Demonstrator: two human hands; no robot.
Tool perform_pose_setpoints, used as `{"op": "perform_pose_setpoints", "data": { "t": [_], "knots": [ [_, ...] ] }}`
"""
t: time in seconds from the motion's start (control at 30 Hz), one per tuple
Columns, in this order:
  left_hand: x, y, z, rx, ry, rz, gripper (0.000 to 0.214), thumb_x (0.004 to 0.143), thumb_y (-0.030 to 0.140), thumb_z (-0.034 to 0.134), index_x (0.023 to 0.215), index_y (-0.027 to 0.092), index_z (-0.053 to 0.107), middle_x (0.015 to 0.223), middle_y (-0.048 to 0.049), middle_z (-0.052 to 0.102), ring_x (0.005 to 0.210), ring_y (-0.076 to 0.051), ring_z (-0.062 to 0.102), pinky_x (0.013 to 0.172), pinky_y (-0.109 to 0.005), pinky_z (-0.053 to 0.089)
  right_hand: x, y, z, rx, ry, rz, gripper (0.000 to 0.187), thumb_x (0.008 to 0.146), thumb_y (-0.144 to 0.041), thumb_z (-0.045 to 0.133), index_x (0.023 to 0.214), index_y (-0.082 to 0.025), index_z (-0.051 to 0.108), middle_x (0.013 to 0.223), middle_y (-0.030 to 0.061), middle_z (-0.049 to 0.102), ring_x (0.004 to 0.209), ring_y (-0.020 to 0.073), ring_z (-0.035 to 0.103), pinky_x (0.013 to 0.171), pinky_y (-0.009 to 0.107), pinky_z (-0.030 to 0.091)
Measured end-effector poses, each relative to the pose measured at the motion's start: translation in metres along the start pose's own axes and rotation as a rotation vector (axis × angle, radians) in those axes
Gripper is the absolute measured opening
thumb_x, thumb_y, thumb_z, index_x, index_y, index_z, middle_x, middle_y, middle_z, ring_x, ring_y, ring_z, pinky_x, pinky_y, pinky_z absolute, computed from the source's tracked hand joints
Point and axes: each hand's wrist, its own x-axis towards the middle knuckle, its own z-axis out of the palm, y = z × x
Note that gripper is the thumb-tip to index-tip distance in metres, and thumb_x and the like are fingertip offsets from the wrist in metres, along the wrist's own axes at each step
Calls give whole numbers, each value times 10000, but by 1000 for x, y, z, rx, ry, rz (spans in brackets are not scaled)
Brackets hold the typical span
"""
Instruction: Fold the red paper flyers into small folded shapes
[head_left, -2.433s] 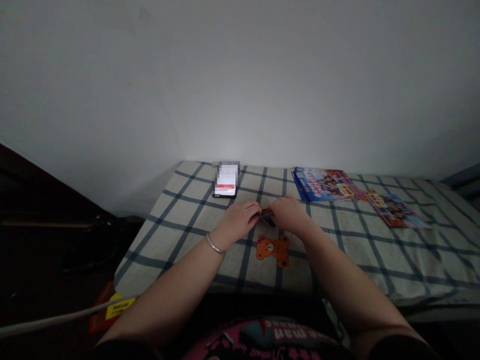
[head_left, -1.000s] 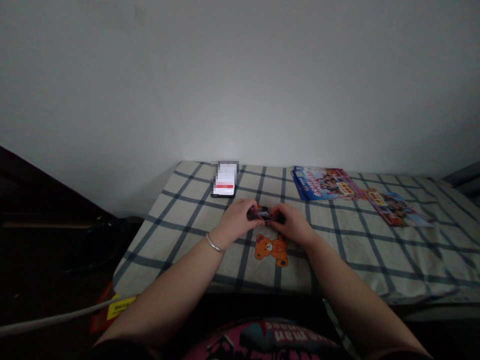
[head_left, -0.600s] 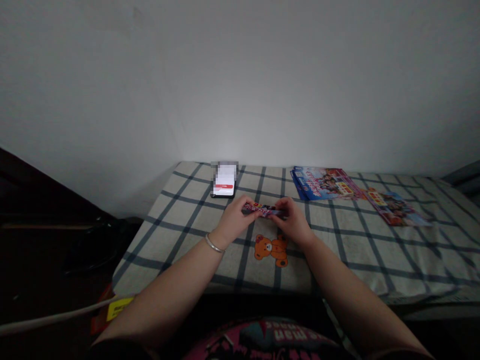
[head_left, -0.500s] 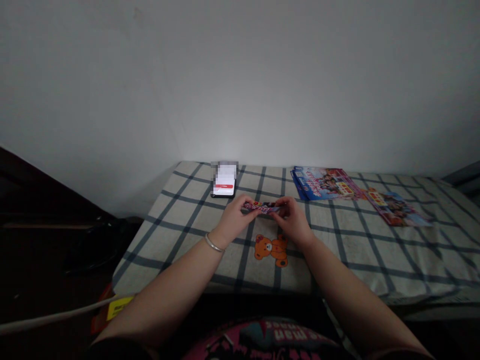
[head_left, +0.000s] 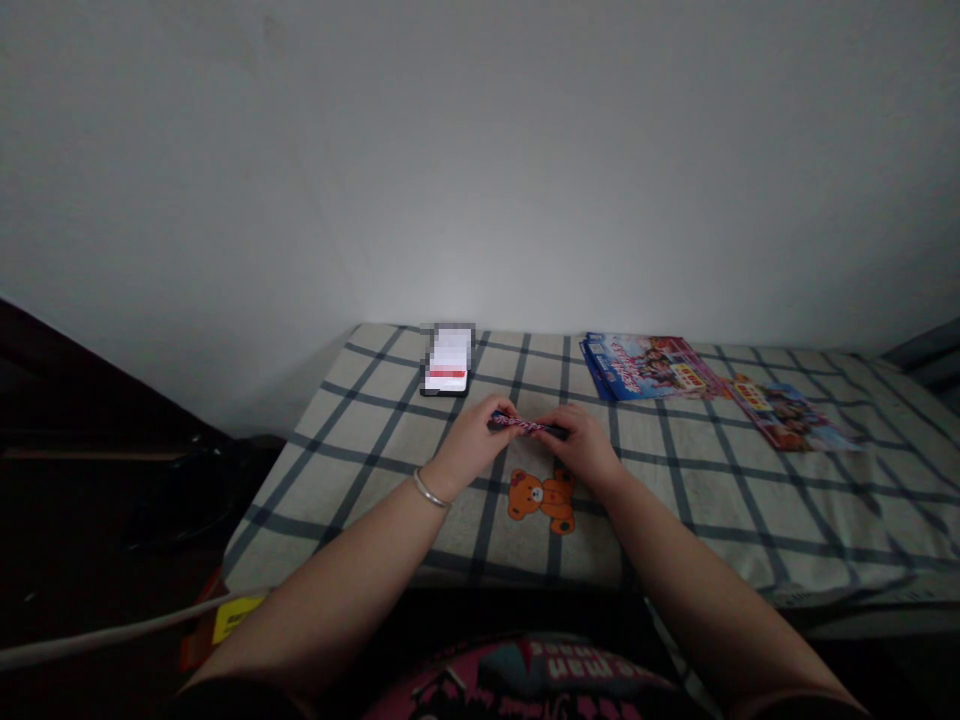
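Note:
Both my hands meet over the checked cloth (head_left: pixel 675 480) just beyond an orange bear print (head_left: pixel 544 498). Between them they hold a narrow folded strip of printed paper (head_left: pixel 525 424), pink and dark. My left hand (head_left: pixel 474 438), with a silver bangle on its wrist, pinches the strip's left end. The right end is pinched by my right hand (head_left: pixel 582 443). The strip lies almost level, slightly above the cloth.
A phone (head_left: pixel 448 362) with a lit screen lies at the back by the wall. Colourful printed sheets lie at the back right: a blue stack (head_left: pixel 645 365) and a single sheet (head_left: pixel 791 412). The cloth's left edge drops to a dark floor with a white cable (head_left: pixel 112 637).
The paper has gone from a small crumpled piece held close to a longer flat strip stretched between both hands. The hands have drawn slightly apart, then lowered a little.

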Motion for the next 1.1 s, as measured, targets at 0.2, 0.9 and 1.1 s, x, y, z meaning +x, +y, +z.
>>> {"op": "perform_pose_setpoints", "data": {
  "t": [0.2, 0.9, 1.1],
  "knots": [
    [1, 1, -3, 261, 44, 92, 108, 811, 201, 700, 884, 199, 621, 886, -12, 661, 873, -186, 602, 798, -325, 471, 1, 0, 1, -52, 2, 40, 46, 829, -243, 686, 792, -219, 698, 750, 23, 678, 761, 191, 591, 701, 317, 442],
    [-2, 14, 0, 635, -137, 174, 118, 912, 263, 585, 839, 229, 672, 850, -8, 708, 868, -213, 570, 853, -397, 353, 1, -8, -1, -187, -125, 120, 152, 839, -331, 673, 741, -216, 684, 756, 32, 668, 768, 189, 607, 689, 299, 436],
    [0, 12, -1, 581, -164, 122, 105, 897, 264, 607, 844, 223, 687, 853, -20, 712, 857, -214, 591, 806, -366, 374, 3, -8, -6, -169, -172, 164, 167, 871, -319, 618, 764, -218, 695, 786, 32, 699, 775, 189, 622, 693, 297, 428]
  ]
}}
